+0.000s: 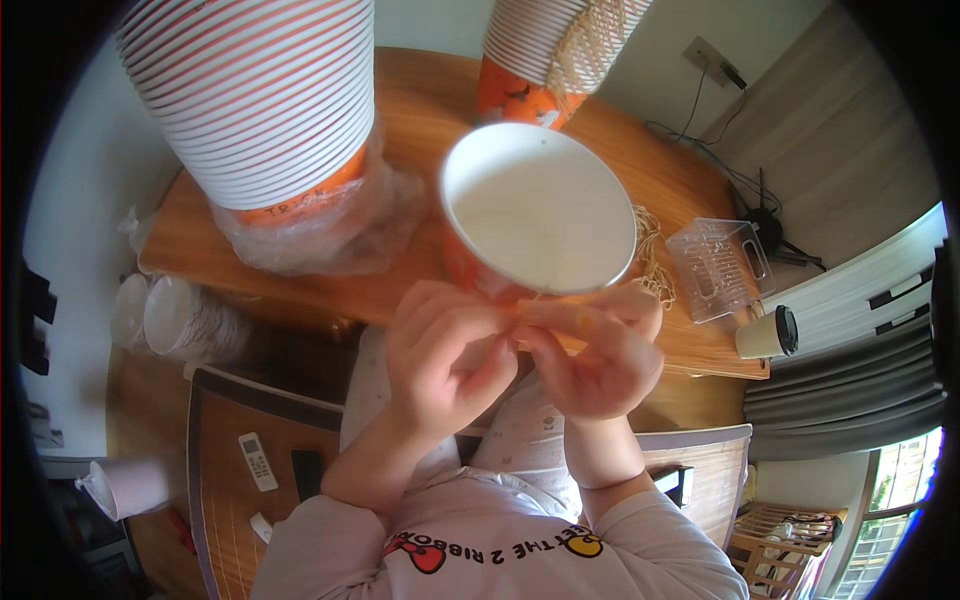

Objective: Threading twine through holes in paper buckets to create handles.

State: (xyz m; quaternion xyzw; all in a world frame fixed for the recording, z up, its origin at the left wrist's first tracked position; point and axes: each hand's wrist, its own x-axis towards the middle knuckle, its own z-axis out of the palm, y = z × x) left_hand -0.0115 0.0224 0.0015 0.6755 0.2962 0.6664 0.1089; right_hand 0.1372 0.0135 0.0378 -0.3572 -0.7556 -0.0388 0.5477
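- Paper cup [538, 210], white inside and orange outside, is held up close to the camera with its open mouth facing it, above the near edge of the wooden surface [660, 160]; both hands meet just under the cup's lower rim
- left hand [445, 360] has its fingers curled and nearly closed, thumb against forefinger, pinching something small at the cup's base; what it pinches is too small to make out
- right hand [600, 355] has its fingers closed on a thin orange-tan strip [560, 318] lying against the cup's wall; a pale strand seems to run there, though I cannot tell whether it is tied
- step in hand, as I judge it: fine fingertip work fixing or threading something at the cup's side; the next move would call for a steady cup and a small, exact pinch rather than any reach
- left of the cup, a tall stack of cups [265, 100] in a clear plastic wrap rises well above it; behind the cup stands a second stack [545, 50] draped with net string [590, 45]
- right of the cup lie loose twine [652, 265] and a clear plastic container [718, 265] at the surface's edge, with a lidded cup [768, 333] beyond; open room lies mostly toward the body, below the cup
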